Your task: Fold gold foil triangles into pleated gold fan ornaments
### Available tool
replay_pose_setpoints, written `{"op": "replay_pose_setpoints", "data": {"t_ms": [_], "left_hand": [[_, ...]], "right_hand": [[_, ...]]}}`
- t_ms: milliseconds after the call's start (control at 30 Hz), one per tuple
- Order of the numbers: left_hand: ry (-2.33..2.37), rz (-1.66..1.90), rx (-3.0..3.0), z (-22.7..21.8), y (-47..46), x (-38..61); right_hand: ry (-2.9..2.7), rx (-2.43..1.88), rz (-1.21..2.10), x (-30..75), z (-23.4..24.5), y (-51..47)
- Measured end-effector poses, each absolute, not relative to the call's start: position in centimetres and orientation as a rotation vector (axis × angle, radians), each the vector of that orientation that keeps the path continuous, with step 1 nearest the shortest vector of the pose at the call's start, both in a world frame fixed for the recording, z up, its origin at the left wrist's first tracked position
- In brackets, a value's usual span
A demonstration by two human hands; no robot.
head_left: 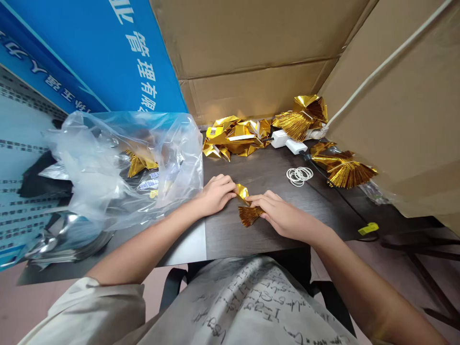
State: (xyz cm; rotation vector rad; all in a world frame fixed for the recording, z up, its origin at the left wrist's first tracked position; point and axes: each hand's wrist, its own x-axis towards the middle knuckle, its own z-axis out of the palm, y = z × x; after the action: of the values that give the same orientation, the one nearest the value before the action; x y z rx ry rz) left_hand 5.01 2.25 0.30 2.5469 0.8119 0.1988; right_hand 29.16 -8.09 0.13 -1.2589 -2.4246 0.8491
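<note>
So the right hand is clamped on a pleated gold foil fan, thumb on one side and fingers on the other, with the ribbed end poking out toward the left hand. That left one has its fingertips bunched up at a shiny foil bit in the gap between the hands; can't tell if it's pinching or just pressing, or if that bit is part of the fan. Both are right down by the dark surface. Just beyond the right hand there's a loose pile of white rings, then white plugs further out, and two tied gold bundles, a near one and a far one. Crumpled gold foil lies ahead of both hands, and a big clear plastic bag sits left of the left hand.
</note>
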Motion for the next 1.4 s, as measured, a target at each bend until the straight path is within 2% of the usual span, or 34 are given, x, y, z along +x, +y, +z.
{"op": "replay_pose_setpoints", "data": {"t_ms": [300, 567, 900, 1100, 1233, 1400], "left_hand": [[0.843, 0.211, 2.425, 0.3, 3.6, 6.1], [0.975, 0.178, 2.308, 1.1, 3.9, 6.6], [1.381, -0.09, 2.431, 2.3, 2.4, 7.0], [1.5, -0.037, 2.29, 2.2, 2.2, 7.3], [1.314, 0.157, 2.138, 2.0, 2.3, 7.2], [0.921, 0.405, 2.223, 0.9, 2.6, 7.0]], "right_hand": [[-2.359, -1.293, 0.886, 29.4, -0.2, -8.3], [-2.419, -1.262, 0.569, 28.1, -0.7, -10.3], [-2.336, -1.328, 0.734, 28.5, -0.6, -9.4], [-2.287, -1.341, 0.729, 28.3, -1.0, -8.5], [-2.269, -1.388, 0.594, 27.7, -1.4, -8.2], [-2.243, -1.448, 0.539, 27.0, -1.9, -7.5]]}}
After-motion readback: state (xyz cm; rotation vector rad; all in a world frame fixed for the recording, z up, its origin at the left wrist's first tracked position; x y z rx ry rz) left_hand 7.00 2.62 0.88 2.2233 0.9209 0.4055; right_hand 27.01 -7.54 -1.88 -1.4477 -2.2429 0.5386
